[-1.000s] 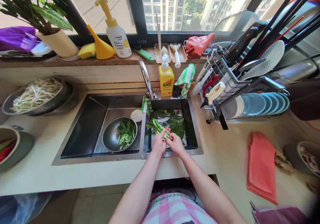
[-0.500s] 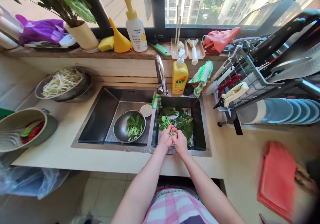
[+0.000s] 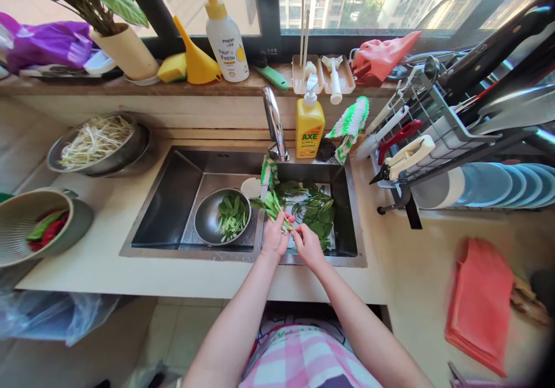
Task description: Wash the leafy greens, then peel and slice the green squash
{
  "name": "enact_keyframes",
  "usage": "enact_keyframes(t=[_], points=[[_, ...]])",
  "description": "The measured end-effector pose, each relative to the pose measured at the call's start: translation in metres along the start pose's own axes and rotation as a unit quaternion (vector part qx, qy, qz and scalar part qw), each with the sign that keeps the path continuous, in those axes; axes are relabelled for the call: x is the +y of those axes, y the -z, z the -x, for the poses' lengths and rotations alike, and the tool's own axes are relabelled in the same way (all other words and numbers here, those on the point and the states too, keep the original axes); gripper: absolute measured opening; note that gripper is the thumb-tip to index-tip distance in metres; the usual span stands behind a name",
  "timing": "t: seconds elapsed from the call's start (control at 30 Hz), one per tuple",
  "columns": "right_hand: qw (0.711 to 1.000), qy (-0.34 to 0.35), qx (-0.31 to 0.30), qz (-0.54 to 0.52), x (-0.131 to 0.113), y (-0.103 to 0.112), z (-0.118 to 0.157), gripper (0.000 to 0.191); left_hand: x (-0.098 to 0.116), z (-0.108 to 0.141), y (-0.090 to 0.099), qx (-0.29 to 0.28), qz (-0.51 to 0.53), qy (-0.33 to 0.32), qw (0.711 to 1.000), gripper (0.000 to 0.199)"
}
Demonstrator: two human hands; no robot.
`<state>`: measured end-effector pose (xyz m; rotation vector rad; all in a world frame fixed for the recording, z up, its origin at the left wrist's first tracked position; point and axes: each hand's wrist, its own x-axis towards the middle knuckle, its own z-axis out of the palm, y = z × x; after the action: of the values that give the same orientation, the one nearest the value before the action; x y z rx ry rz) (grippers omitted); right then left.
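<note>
Over the right sink basin [image 3: 352, 214], my left hand [image 3: 274, 239] is closed around a small bunch of leafy greens [image 3: 272, 204], its leaves pointing up and left. My right hand [image 3: 309, 246] pinches the pale stem ends of that bunch. Below and behind my hands, more dark green leaves [image 3: 319, 217] lie in the water of this basin. A round metal bowl [image 3: 205, 221] sits in the left basin [image 3: 162, 203], holding trimmed greens [image 3: 233, 217]. Behind it is a pale round disc [image 3: 250, 188], partly hidden by the bowl.
The faucet [image 3: 274, 125] rises behind the divider, where a green-white cloth [image 3: 269, 172] hangs. A yellow soap bottle [image 3: 309, 130] stands behind the right basin. Bean sprouts [image 3: 97, 139] and a colander [image 3: 82, 223] with peppers are left; a dish rack [image 3: 455, 136] stands right.
My left hand has moved slightly left with the greens, and the bunch now leans further left. My right hand has drawn a little apart from the left, at the stem ends. The view has tilted slightly.
</note>
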<state>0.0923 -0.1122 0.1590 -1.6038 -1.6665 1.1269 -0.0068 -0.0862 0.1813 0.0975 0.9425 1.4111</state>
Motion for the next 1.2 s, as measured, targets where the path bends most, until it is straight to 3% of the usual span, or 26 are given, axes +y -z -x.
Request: enact_keyframes(t=[0.17,0.3,0.43,0.6,0.8,0.9,1.0,1.13,1.2], points=[[0.999,-0.020,0.013,0.042,-0.004,-0.003,0.006,0.021,0.000,0.003,-0.003,0.037,0.028,-0.014,0.999,0.012],[0.997,-0.029,-0.008,0.073,-0.013,-0.005,0.011,0.018,0.003,0.002,-0.007,0.074,0.064,0.046,0.994,0.004],[0.996,-0.043,-0.020,0.077,-0.021,-0.003,0.012,0.012,0.004,0.005,-0.006,0.081,0.093,0.079,0.989,0.012],[0.994,-0.109,-0.015,-0.027,-0.022,-0.002,0.010,0.012,0.001,0.010,0.000,0.011,0.116,0.067,0.991,0.015],[0.972,-0.154,-0.026,-0.175,-0.020,-0.022,0.003,0.018,0.004,0.011,0.003,-0.004,0.122,0.051,0.991,0.013],[0.947,-0.178,-0.075,-0.255,-0.024,-0.029,-0.001,0.021,0.007,0.017,0.000,-0.008,0.094,0.052,0.994,0.015],[0.926,-0.183,-0.138,-0.299,-0.027,-0.021,0.008,0.020,0.019,0.026,0.003,-0.022,0.058,0.058,0.996,0.014],[0.914,-0.147,-0.251,-0.283,-0.008,-0.002,0.061,0.015,0.059,0.023,0.030,-0.032,-0.056,0.012,0.998,0.009],[0.927,-0.088,-0.331,-0.152,0.016,-0.001,0.098,0.019,0.085,0.008,0.054,0.011,-0.171,-0.042,0.984,0.016]])
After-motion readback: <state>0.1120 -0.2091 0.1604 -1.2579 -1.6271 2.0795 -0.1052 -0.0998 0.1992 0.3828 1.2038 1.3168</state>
